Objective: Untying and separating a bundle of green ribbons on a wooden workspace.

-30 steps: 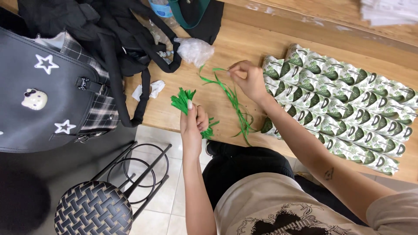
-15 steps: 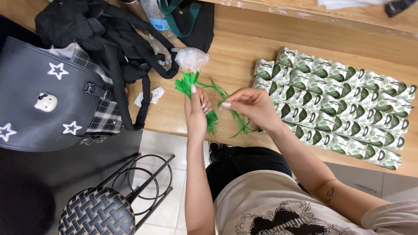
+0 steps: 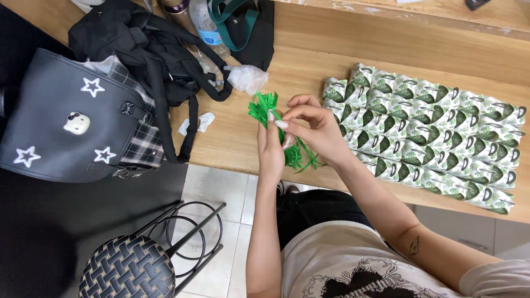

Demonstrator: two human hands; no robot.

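My left hand (image 3: 271, 149) grips a bunch of green plastic strips (image 3: 261, 107) that fans out above its fingers. My right hand (image 3: 313, 128) pinches the same bunch from the right, its thumb and forefinger meeting the left thumb. More green strips (image 3: 300, 158) hang in loops below both hands, over the wooden table (image 3: 353, 49) edge. To the right lie rows of small green-and-white leaf-patterned packets (image 3: 436, 140), laid flat side by side.
A black bag with white stars (image 3: 66, 124) lies at the left, with a black strap bag (image 3: 143, 49) behind it. A crumpled clear plastic wrap (image 3: 247, 77), a bottle (image 3: 207, 25) and scraps of white paper (image 3: 197, 123) lie nearby. A woven stool (image 3: 127, 267) stands below.
My right hand has come in from the right, where it drew out a long strip, and now meets my left hand at the bunch. The loose strip has gathered in.
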